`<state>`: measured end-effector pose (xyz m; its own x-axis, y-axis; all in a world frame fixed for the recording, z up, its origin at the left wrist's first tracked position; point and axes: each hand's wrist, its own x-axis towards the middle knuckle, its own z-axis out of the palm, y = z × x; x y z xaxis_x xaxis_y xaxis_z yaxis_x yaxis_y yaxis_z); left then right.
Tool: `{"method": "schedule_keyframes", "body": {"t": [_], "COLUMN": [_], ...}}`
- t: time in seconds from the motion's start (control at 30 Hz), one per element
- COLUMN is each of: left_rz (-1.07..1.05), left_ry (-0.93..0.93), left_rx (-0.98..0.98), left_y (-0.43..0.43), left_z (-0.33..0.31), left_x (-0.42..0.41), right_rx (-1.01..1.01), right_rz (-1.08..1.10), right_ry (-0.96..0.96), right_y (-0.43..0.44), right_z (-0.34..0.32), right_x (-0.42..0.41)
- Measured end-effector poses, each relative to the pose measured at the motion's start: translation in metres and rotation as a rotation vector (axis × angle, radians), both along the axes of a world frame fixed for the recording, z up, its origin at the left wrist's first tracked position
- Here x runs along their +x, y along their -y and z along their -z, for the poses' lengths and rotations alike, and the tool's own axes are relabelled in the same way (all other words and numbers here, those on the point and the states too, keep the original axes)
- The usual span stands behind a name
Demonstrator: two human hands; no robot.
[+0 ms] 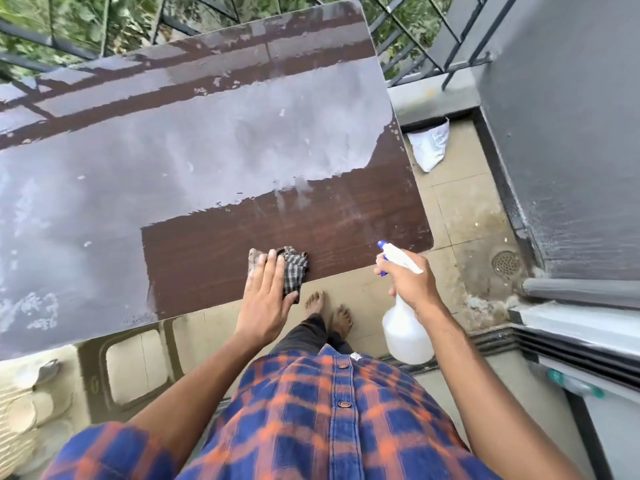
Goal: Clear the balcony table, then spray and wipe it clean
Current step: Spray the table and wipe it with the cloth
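Observation:
The brown wood-grain balcony table (214, 161) fills the upper left; much of its top is dull grey, and a darker wiped patch lies near its front right corner. My left hand (265, 296) presses flat, fingers straight, on a checked cloth (294, 268) at the table's front edge. My right hand (408, 282) grips the neck of a white spray bottle (405, 327) with a blue-tipped trigger head, held off the table's front right corner, nozzle toward the tabletop.
A metal railing (433, 39) with greenery behind runs along the far side. A white bag (429, 147) lies on the tiled floor to the right, near a floor drain (506, 263) and a grey wall (571, 133). My bare feet (329, 313) stand below the table edge.

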<state>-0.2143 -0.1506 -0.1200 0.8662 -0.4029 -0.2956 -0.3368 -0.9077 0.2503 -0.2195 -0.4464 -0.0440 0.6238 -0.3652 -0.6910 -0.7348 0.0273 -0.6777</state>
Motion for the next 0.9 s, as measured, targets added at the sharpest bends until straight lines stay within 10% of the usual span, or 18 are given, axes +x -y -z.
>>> {"method": "schedule_keyframes", "body": {"t": [0.6, 0.9], "left_rz": [0.774, 0.494], "left_ry": [-0.060, -0.069], "left_rx": [-0.038, -0.107], "left_y": [0.207, 0.137], "left_z": [0.005, 0.003], "left_x": [0.080, 0.054], "right_rx": [-0.248, -0.222], "right_rz": [0.485, 0.422], "right_ry": [-0.116, -0.126], "right_y": [0.024, 0.015], "right_z": [-0.023, -0.022], "right_x": [-0.039, -0.013]}}
